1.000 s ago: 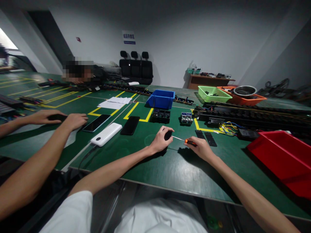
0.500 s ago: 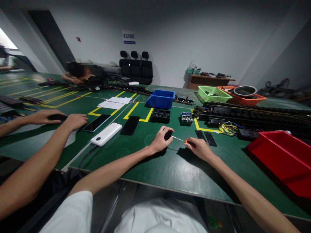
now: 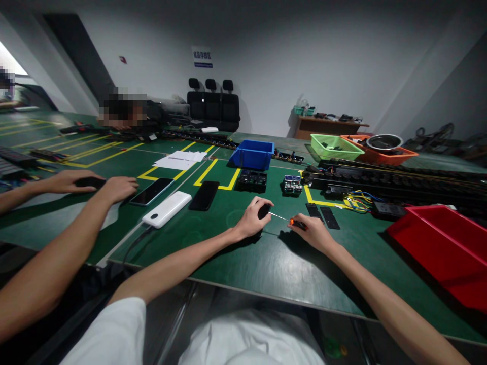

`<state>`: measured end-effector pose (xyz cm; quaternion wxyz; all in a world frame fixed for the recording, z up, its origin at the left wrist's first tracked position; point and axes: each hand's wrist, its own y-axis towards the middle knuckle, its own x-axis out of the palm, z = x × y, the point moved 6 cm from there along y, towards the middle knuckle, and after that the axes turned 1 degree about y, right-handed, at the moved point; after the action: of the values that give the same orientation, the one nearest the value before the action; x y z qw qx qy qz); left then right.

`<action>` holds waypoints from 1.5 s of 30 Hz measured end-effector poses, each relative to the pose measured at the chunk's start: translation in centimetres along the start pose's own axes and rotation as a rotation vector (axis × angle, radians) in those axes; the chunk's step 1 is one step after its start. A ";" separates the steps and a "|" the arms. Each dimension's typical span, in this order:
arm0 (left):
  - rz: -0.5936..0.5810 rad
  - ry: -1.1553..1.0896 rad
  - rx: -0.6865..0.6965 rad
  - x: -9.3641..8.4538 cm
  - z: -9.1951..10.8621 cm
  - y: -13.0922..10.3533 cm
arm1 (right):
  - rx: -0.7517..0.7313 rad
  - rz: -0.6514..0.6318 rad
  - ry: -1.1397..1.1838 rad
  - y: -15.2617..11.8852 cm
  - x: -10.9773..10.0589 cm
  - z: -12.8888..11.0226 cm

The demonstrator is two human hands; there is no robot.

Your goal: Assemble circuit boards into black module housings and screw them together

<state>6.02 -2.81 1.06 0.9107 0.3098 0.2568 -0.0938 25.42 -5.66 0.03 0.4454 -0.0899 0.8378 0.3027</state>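
Observation:
My left hand (image 3: 251,218) is closed around a black part (image 3: 263,211) above the green table. My right hand (image 3: 312,232) grips a screwdriver (image 3: 298,223) with an orange and black handle; its thin metal shaft points left, and the tip meets the side of the black part. Beyond my hands stand a black module (image 3: 252,181) and a silver-and-black module (image 3: 292,185). Two flat black plates (image 3: 329,218) lie just past my right hand. Left of my left hand is a black phone (image 3: 204,196).
A white power bank (image 3: 166,210) and another phone (image 3: 151,192) lie left. A co-worker's hands (image 3: 117,189) hold a dark object there. A blue bin (image 3: 252,155) stands behind, a red bin (image 3: 445,253) at right, and long black assemblies (image 3: 399,183) behind it.
My hands and the screwdriver stay almost in place. The person across the table has shifted slightly.

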 end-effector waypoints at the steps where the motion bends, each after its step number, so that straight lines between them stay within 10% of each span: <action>1: 0.001 -0.001 -0.001 0.0 0.0 0.0 | 0.001 -0.005 -0.003 0.0 0.0 0.0; 45: 0.000 0.002 0.005 0.1 0.0 0.0 | 0.044 -0.061 0.015 -0.1 0.6 0.0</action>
<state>6.05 -2.82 0.98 0.9095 0.3122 0.2577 -0.0942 25.07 -5.64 -0.50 0.4500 -0.1076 0.8444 0.2699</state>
